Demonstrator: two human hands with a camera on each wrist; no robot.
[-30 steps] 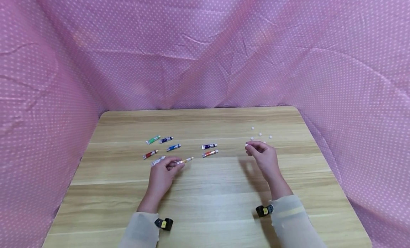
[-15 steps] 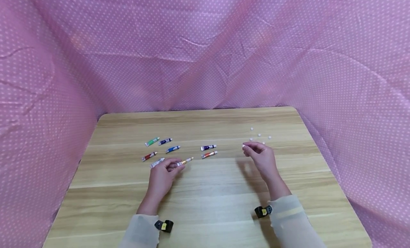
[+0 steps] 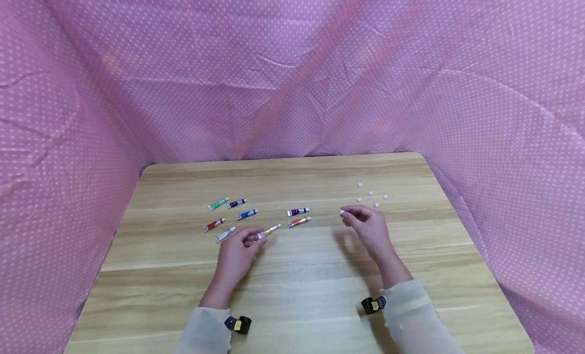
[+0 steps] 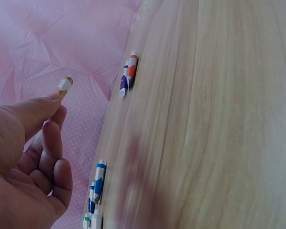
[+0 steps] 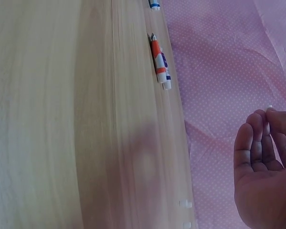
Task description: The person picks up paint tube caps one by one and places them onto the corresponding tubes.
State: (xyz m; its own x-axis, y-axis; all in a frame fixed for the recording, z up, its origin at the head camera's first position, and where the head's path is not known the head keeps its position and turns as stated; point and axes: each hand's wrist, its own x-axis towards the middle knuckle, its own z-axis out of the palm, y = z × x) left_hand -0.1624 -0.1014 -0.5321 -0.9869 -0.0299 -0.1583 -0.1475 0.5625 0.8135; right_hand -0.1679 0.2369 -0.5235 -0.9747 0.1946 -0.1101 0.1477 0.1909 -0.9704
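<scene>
On my feed, the fingers of the left hand are clamped on a yellow tube: thumb and index pinch it near its rear end, and its front end sticks out clear, tilted toward the right. The other fingers are curled loosely and touch nothing I can see. The left wrist view shows me the tube raised above the counter.

The right hand has thumb and index together on a small white piece, also held above the counter. I see its remaining fingers fairly straight, side by side. The two hands are well apart.

Between them lie a purple tube and an orange tube, close beside each other. Around the left hand I count a green tube, a navy tube, a blue tube, a red tube and a silvery tube. Past the right hand sit five loose white bits.

The tubes carry printed labels, but the lettering is too small for me to read. Each sleeve has a black camera with a yellow label, equally unreadable from here.
</scene>
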